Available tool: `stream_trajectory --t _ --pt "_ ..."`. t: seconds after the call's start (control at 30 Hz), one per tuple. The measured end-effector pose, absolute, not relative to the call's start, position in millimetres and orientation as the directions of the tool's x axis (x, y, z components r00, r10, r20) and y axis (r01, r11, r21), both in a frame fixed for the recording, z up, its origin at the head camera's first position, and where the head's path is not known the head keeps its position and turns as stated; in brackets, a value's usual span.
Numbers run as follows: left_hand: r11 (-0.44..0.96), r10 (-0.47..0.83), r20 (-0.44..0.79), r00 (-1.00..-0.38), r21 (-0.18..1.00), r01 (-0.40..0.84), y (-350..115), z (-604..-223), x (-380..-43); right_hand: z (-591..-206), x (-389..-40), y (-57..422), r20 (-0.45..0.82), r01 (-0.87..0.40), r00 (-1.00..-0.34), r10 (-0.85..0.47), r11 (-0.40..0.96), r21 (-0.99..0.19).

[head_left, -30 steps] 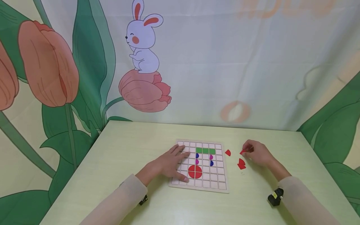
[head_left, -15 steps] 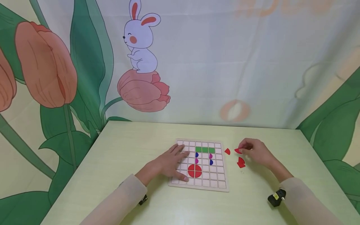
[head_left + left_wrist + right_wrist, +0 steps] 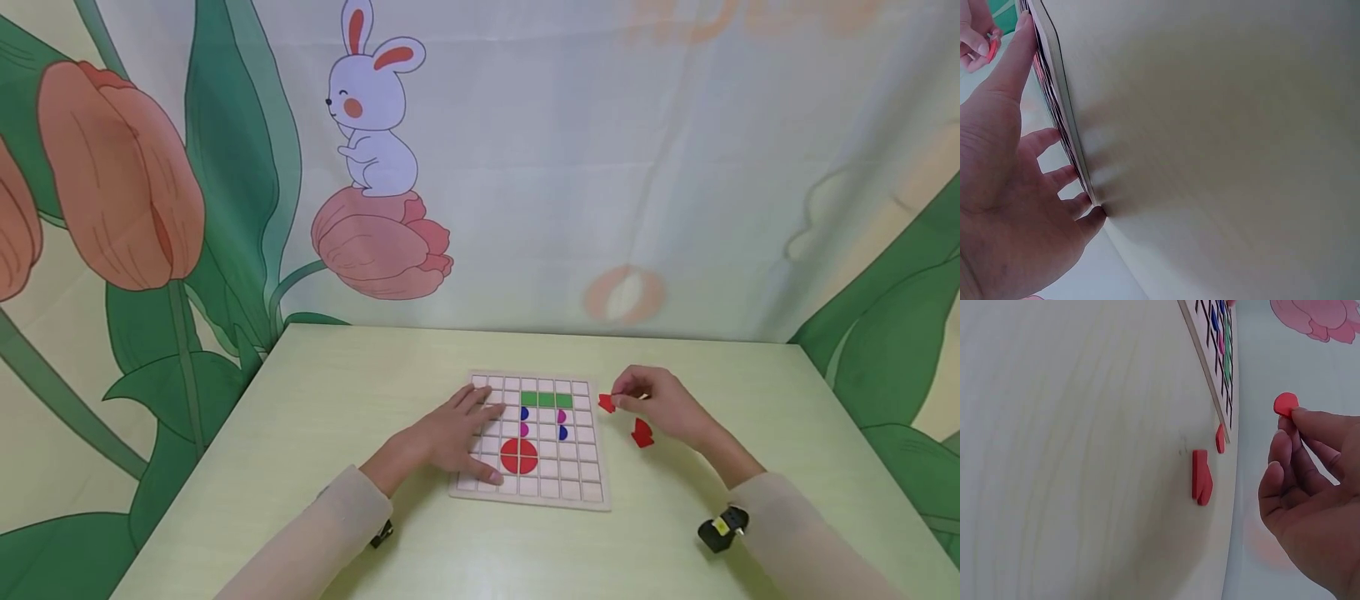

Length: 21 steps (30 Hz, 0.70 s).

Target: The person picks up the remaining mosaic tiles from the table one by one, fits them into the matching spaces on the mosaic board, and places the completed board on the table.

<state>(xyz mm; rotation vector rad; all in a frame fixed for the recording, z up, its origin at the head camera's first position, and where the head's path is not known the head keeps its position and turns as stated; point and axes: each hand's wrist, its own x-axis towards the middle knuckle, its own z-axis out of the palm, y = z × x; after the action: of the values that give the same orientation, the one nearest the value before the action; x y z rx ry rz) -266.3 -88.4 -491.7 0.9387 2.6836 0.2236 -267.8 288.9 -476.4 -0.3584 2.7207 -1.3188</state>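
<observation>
The left hand (image 3: pixel 453 433) is resting with straight, spread fingers on the left part of a pale, square grid board (image 3: pixel 562 492). The right hand (image 3: pixel 663 404) is pinching a small, flat red piece with a rounded edge (image 3: pixel 1285 404) above the pale table (image 3: pixel 337 400), just right of the board. Another flat red piece (image 3: pixel 1220 439) is lying beside the board's right edge; a cluster of red wedges (image 3: pixel 642 433) is lying nearer and farther right.

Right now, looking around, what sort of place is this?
Possibly a children's play or learning corner, judging by the cartoon rabbit on the backdrop and the gridded board of colourful shapes on the table.
</observation>
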Motion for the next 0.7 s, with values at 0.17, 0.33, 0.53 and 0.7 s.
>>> stream_trajectory --t 0.17,0.33,0.53,0.7 --pt "0.774 0.632 -0.216 -0.745 0.238 0.587 -89 -492 -265 -478 -264 278 0.012 -0.202 -0.948 -0.317 0.573 -0.794" --pt "0.776 0.630 -0.220 -0.745 0.237 0.585 -89 -492 -266 -480 -261 267 0.009 -0.229 -0.929 -0.369 0.559 -0.797" --pt "0.780 0.624 -0.223 -0.749 0.230 0.581 -89 -496 -267 -484 -260 252 0.007 -0.247 -0.912 -0.409 0.538 -0.806" --pt "0.783 0.621 -0.227 -0.750 0.229 0.579 -89 -495 -266 -490 -259 240 0.001 -0.276 -0.892 -0.453 0.542 -0.794"
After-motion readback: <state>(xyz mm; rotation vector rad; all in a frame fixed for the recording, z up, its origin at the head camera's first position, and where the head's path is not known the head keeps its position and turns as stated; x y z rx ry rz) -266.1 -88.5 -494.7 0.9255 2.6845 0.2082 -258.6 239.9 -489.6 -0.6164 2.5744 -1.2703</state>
